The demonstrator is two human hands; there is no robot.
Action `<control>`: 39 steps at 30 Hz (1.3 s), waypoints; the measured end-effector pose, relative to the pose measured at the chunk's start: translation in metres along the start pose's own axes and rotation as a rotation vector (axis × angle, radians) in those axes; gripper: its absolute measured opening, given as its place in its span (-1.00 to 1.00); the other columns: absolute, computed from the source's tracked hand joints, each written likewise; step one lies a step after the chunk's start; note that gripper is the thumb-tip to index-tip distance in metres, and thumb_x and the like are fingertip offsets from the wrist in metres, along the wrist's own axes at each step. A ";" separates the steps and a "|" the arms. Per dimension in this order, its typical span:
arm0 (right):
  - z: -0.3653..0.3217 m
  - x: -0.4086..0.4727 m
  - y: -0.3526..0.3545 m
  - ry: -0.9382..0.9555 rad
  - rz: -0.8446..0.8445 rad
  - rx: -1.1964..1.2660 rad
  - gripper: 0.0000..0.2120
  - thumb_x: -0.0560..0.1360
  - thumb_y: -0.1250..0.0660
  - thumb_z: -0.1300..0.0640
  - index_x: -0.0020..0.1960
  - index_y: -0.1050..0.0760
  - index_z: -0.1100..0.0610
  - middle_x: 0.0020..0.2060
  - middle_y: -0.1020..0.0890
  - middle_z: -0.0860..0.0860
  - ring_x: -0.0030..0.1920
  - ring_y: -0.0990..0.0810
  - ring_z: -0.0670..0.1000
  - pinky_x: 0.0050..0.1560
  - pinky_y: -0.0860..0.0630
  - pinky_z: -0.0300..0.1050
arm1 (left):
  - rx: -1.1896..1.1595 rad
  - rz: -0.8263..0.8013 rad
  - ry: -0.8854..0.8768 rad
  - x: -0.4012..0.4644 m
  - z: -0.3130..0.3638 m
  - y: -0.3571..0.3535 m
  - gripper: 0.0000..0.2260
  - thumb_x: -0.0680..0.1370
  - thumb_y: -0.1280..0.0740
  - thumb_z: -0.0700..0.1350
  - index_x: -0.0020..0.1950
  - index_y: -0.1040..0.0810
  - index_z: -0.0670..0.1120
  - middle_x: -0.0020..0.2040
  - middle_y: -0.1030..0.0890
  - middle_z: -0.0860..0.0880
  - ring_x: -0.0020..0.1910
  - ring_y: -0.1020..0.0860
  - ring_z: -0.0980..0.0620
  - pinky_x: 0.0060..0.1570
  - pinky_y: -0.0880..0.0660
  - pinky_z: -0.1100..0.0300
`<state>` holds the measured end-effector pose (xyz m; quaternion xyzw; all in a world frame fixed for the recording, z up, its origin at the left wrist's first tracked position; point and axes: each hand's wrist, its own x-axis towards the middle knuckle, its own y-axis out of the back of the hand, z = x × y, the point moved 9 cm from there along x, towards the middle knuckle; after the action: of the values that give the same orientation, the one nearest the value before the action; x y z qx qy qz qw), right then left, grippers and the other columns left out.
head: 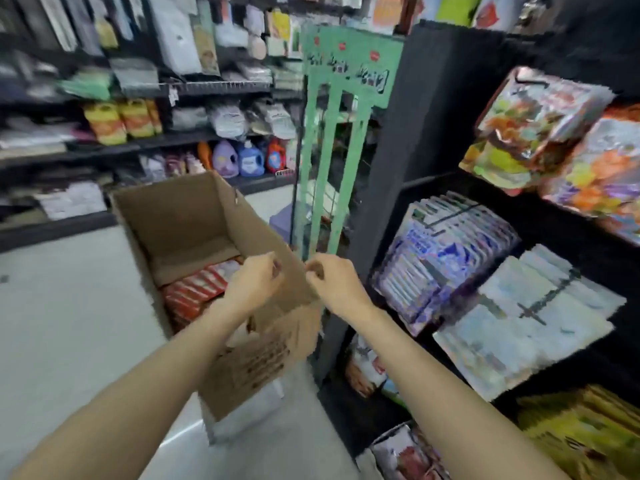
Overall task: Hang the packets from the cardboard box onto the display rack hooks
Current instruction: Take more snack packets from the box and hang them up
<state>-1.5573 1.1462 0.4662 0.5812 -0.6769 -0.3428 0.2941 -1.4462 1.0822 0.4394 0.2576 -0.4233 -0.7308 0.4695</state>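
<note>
Left hand (254,280): fingers curled, holding nothing visible, over box (194,216).
Right hand (332,280): fingers curled, no visible hold, beside box's right wall.
Packets (194,292): red, inside box.

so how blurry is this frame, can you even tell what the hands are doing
Head view: motion-smeared throughout, worst on the rack packets at right. Wide-angle bending tilts the cardboard box. Left hand and right hand show curled fingers, but their grip is too blurred to read.

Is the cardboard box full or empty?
Partly full: red packets fill the near part of the cardboard box; its far bottom is bare.
</note>
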 end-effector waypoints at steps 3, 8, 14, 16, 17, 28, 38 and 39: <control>-0.015 0.047 -0.068 0.017 -0.180 -0.007 -0.78 0.58 -0.21 0.20 0.19 -0.51 0.19 0.07 -0.60 0.12 0.07 -0.56 0.09 0.10 -0.52 0.02 | 0.029 -0.120 0.138 0.023 -0.078 -0.012 -0.76 0.54 -0.31 -0.15 0.13 -0.55 -0.27 0.09 -0.61 -0.26 0.10 -0.56 -0.17 0.04 -0.44 0.07; -0.016 0.121 -0.207 -0.074 -0.582 -0.176 -0.60 0.55 -0.28 0.15 0.33 -0.36 0.27 0.27 -0.49 0.21 0.27 -0.46 0.19 0.19 -0.40 -0.04 | 0.230 -0.489 0.324 0.045 -0.192 -0.055 -0.69 0.57 -0.25 -0.14 0.27 -0.48 -0.25 0.22 -0.54 -0.22 0.20 -0.51 -0.17 0.12 -0.41 0.10; 0.014 0.130 -0.319 -0.225 -0.873 -0.220 -0.37 0.51 -0.34 0.07 0.49 -0.16 0.10 0.41 -0.33 0.13 0.38 -0.34 0.16 0.31 -0.30 -0.05 | 0.250 -0.716 0.459 0.052 -0.233 -0.081 -0.65 0.61 -0.19 -0.10 0.36 -0.39 -0.23 0.35 -0.43 -0.19 0.31 -0.42 -0.12 0.21 -0.35 0.16; 0.030 0.125 -0.339 -0.342 -0.856 -0.167 -0.44 0.58 -0.21 0.03 0.52 -0.11 0.10 0.48 -0.20 0.14 0.46 -0.19 0.18 0.42 -0.13 0.04 | 0.243 -0.732 0.500 0.054 -0.241 -0.087 -0.64 0.61 -0.21 -0.11 0.37 -0.37 -0.22 0.36 -0.42 -0.18 0.32 -0.41 -0.11 0.23 -0.35 0.16; 0.036 0.123 -0.346 -0.376 -0.841 -0.183 -0.44 0.60 -0.17 0.01 0.53 -0.06 0.10 0.51 -0.11 0.15 0.49 -0.11 0.20 0.44 -0.07 0.10 | 0.249 -0.752 0.515 0.054 -0.244 -0.089 -0.65 0.60 -0.22 -0.12 0.36 -0.38 -0.21 0.35 -0.43 -0.17 0.31 -0.42 -0.11 0.22 -0.36 0.16; 0.040 0.114 -0.366 -0.270 -0.935 -0.433 -0.37 0.62 -0.10 0.05 0.55 0.15 0.16 0.47 -0.09 0.30 0.45 -0.10 0.37 0.39 -0.21 0.25 | 0.238 -0.835 0.599 0.053 -0.257 -0.092 -0.74 0.59 -0.19 -0.20 0.27 -0.43 -0.20 0.14 -0.50 -0.15 0.06 -0.48 -0.06 0.08 -0.42 0.19; 0.038 0.098 -0.367 -0.236 -0.968 -0.444 -0.20 0.59 -0.20 0.02 0.52 0.36 0.07 0.48 0.19 0.34 0.46 0.17 0.41 0.38 -0.15 0.36 | 0.168 -0.819 0.668 0.053 -0.262 -0.099 -0.95 0.60 -0.19 -0.17 -0.02 -0.38 -0.15 -0.15 -0.41 -0.08 -0.17 -0.43 0.03 -0.15 -0.39 0.29; 0.036 0.099 -0.365 -0.214 -0.965 -0.470 -0.24 0.61 -0.16 0.03 0.52 0.33 0.13 0.48 0.16 0.35 0.46 0.13 0.42 0.38 -0.14 0.34 | 0.162 -0.819 0.677 0.053 -0.262 -0.097 -0.95 0.60 -0.18 -0.17 0.01 -0.38 -0.14 -0.16 -0.40 -0.07 -0.17 -0.43 0.03 -0.13 -0.40 0.28</control>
<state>-1.3873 1.0204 0.1514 0.7065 -0.2645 -0.6379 0.1549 -1.3118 0.9555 0.2238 0.6582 -0.1681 -0.6952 0.2351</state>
